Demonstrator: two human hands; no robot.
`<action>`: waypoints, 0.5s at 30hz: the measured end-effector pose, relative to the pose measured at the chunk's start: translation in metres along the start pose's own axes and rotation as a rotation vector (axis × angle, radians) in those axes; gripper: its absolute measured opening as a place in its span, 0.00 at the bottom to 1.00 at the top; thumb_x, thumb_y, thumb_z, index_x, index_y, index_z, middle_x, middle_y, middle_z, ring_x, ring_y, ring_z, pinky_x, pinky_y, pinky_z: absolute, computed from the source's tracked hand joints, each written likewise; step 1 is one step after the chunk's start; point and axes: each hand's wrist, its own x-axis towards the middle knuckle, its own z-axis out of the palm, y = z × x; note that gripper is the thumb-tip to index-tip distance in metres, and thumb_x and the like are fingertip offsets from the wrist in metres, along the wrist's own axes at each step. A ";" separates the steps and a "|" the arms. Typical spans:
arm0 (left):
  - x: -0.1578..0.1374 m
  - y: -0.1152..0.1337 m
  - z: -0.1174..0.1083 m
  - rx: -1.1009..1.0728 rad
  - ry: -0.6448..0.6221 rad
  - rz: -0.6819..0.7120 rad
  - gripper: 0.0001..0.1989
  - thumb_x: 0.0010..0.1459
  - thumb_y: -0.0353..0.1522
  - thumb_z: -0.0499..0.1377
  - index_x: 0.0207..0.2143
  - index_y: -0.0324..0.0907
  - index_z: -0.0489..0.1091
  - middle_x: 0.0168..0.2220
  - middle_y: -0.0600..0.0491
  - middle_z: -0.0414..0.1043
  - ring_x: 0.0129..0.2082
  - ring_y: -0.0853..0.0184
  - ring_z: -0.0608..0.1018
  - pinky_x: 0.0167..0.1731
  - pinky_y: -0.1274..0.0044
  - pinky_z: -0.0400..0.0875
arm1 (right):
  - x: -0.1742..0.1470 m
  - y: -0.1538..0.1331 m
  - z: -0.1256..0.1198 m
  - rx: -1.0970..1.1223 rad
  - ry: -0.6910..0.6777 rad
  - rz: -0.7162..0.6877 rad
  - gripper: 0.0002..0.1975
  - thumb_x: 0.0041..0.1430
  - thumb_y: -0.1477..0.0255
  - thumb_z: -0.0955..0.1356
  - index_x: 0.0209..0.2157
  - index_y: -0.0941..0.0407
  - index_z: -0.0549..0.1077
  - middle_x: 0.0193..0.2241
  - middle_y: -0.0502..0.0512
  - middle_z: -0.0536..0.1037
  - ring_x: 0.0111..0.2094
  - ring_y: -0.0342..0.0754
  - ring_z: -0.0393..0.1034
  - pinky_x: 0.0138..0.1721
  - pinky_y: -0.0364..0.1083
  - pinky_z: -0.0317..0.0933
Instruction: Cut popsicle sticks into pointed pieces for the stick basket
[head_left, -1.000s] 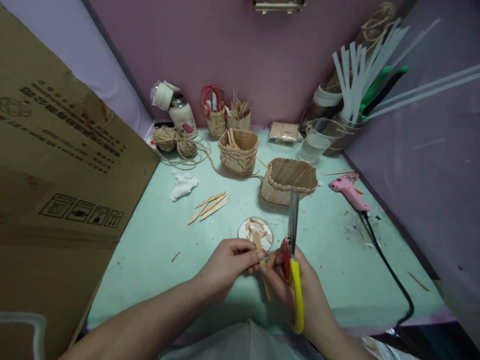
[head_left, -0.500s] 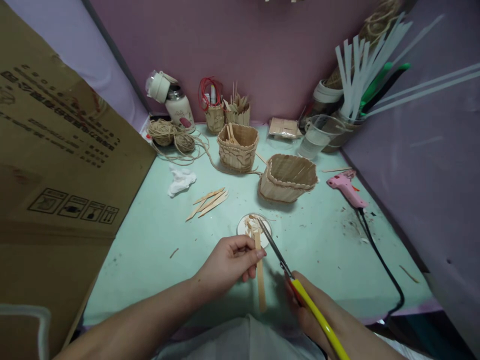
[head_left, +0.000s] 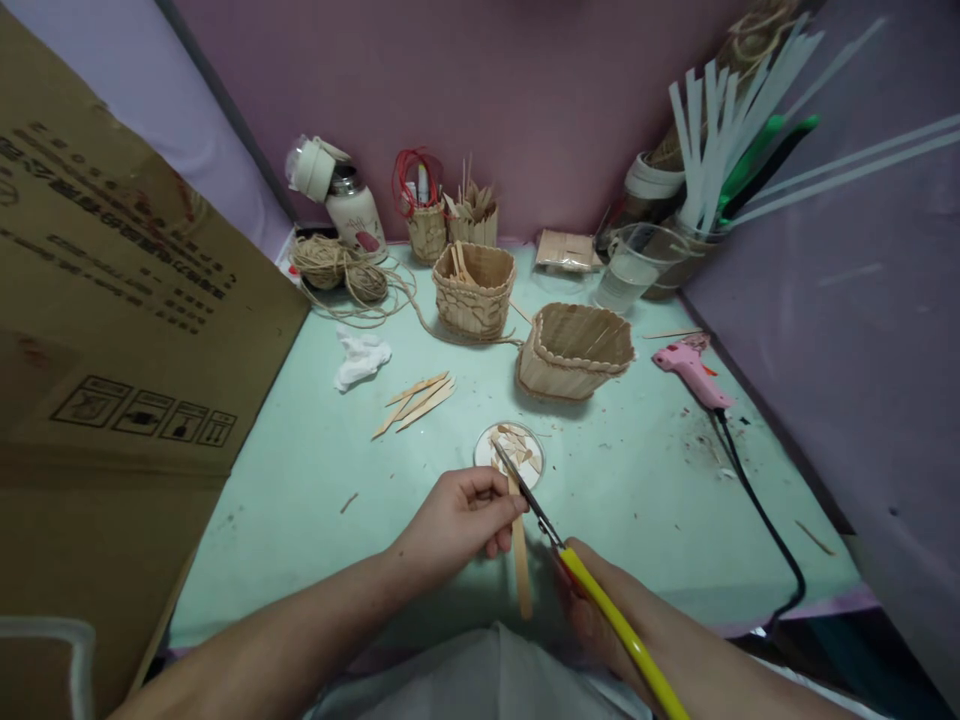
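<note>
At a green bench (head_left: pixel 300 505), with the dish (head_left: pixel 535 470) as the clock's centre and 12 straight ahead, two bare hands bring steel to wood. The left hand (head_left: pixel 469 510), at 7 o'clock, pinches a strip (head_left: pixel 521 575) between thumb and fingers; the strip runs from the dish's near edge toward 6. The right hand (head_left: pixel 626 590), at 5 o'clock, has its fingers wrapped around the handles of yellow scissors (head_left: pixel 592 590). A second ago the scissors stood upright; now they have swung over toward 11, blades crossing the strip's upper end above the dish. The shift appears to put the strip in cutting position, though whether the edges have bitten cannot be told.

Wood chips (head_left: pixel 517 440) lie in the dish. At 10 o'clock are loose sticks (head_left: pixel 425 406), with a tissue (head_left: pixel 361 357) beyond. One basket (head_left: pixel 559 370) stands at 1, another basket (head_left: pixel 472 312) near 12. A glue gun (head_left: pixel 694 372) rests at 2, its cord (head_left: pixel 752 497) trailing toward 4, well apart from the right hand. Nothing seems to obstruct the scissors; the nearer basket stands beyond their tips.
</note>
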 end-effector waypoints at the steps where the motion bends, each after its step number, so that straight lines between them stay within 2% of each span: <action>1: 0.000 0.000 0.000 0.001 -0.003 -0.004 0.16 0.48 0.42 0.62 0.23 0.39 0.65 0.14 0.58 0.65 0.13 0.76 0.64 0.17 0.81 0.56 | 0.000 0.000 0.000 -0.002 -0.003 0.006 0.18 0.56 0.55 0.65 0.36 0.56 0.66 0.31 0.51 0.68 0.32 0.48 0.61 0.37 0.46 0.62; 7: 0.001 0.003 -0.002 0.006 -0.012 -0.032 0.13 0.49 0.39 0.62 0.22 0.39 0.65 0.14 0.58 0.65 0.13 0.76 0.64 0.17 0.81 0.56 | -0.002 -0.003 -0.002 0.036 -0.022 -0.007 0.20 0.56 0.55 0.66 0.38 0.58 0.69 0.34 0.55 0.72 0.35 0.50 0.64 0.39 0.48 0.64; 15: 0.001 0.001 -0.003 -0.034 -0.022 -0.043 0.13 0.49 0.39 0.61 0.21 0.39 0.67 0.14 0.58 0.65 0.12 0.76 0.63 0.16 0.81 0.55 | -0.001 -0.003 -0.004 0.025 -0.077 0.006 0.22 0.57 0.51 0.63 0.39 0.57 0.66 0.34 0.53 0.69 0.35 0.50 0.62 0.39 0.46 0.62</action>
